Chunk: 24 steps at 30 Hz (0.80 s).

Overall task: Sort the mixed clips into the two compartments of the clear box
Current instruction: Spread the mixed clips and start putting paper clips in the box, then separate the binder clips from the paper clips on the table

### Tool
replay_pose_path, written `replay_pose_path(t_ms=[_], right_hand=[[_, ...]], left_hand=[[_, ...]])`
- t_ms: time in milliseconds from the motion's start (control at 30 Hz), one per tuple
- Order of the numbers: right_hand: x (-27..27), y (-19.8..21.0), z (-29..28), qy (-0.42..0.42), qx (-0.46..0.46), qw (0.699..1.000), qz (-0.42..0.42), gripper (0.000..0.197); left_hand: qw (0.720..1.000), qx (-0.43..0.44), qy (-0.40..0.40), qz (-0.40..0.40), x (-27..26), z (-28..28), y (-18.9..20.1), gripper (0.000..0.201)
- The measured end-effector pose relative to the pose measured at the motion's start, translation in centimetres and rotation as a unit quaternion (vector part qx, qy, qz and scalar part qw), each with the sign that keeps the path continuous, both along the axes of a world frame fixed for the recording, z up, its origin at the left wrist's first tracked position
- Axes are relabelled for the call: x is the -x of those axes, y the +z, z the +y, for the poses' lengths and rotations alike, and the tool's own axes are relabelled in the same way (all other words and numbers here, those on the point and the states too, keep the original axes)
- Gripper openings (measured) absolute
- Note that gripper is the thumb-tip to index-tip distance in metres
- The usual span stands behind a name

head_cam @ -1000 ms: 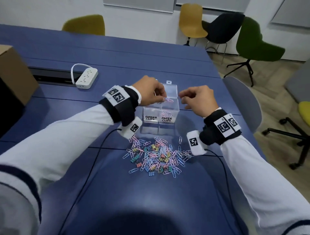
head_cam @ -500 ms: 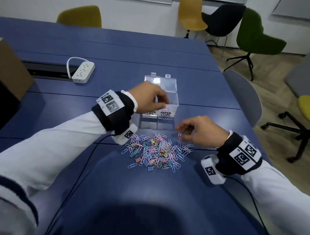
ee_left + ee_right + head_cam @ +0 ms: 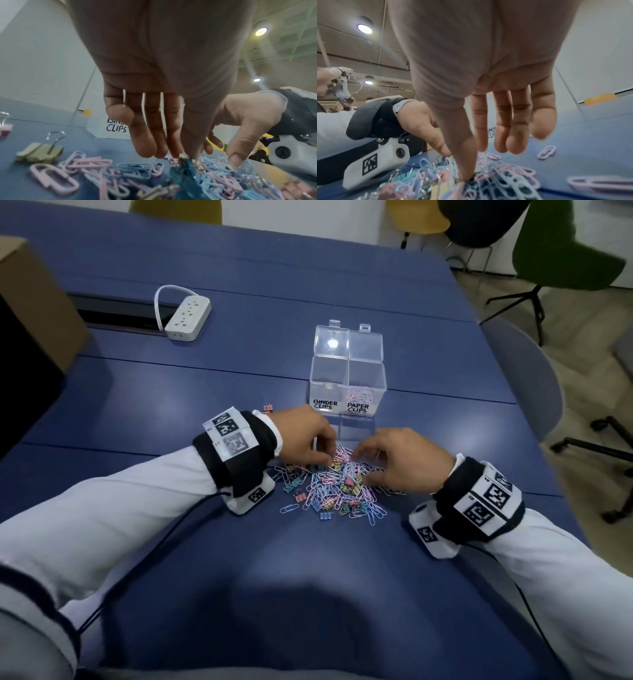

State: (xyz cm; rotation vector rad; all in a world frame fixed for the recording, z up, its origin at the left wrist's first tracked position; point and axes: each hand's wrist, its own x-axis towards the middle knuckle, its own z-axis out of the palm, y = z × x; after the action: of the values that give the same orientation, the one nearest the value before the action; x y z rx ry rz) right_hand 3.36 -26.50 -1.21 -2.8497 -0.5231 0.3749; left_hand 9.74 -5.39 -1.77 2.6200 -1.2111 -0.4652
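A heap of pastel paper clips and binder clips (image 3: 337, 487) lies on the blue table. Behind it stands the clear box (image 3: 347, 371) with both lids open. Its right compartment, labelled PAPER CLIPS (image 3: 358, 408), holds pink paper clips. In its left one, labelled BINDER CLIPS (image 3: 325, 405), I see none. My left hand (image 3: 327, 462) is on the heap's far left; its thumb and forefinger pinch a binder clip (image 3: 184, 164) in the heap. My right hand (image 3: 359, 453) hovers over the far right with straight fingers (image 3: 517, 135), thumb tip pressed into the clips.
One pink binder clip (image 3: 268, 408) lies apart, left of the box. A white power strip (image 3: 187, 318) and a cable slot (image 3: 116, 314) are at the back left, beside a cardboard box (image 3: 34, 302). A grey chair (image 3: 524, 378) stands at the table's right edge.
Both hands have come down from the box to the heap: the right one first, then the left, which was at the paper clip compartment. The box now stands uncovered.
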Motion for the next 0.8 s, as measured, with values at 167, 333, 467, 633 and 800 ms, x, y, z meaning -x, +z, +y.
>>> replay_pose_path(t_ms=[167,333,467,633,800], right_hand=[[0.0,-0.1,1.1,0.016,0.001,1.000,0.017,0.028],[-0.2,-0.5,1.0,0.010,-0.031,0.998,0.046,0.018],[0.0,-0.6,0.6,0.016,-0.048,0.997,0.060,0.013],[0.5,0.1,0.3,0.004,-0.114,0.992,0.058,0.008],[0.3,-0.1,-0.4,-0.013,-0.085,0.994,0.061,0.015]], left_hand=[[0.999,0.025,0.016,0.016,-0.3,0.7,-0.2,0.011],[0.997,0.042,0.026,0.062,-0.1,1.7,-0.2,0.022],[0.997,0.022,0.014,0.069,0.2,1.9,-0.3,0.028],[0.998,0.016,0.015,0.054,0.3,1.7,-0.4,0.013],[0.996,0.031,0.028,0.075,0.2,1.8,-0.6,0.007]])
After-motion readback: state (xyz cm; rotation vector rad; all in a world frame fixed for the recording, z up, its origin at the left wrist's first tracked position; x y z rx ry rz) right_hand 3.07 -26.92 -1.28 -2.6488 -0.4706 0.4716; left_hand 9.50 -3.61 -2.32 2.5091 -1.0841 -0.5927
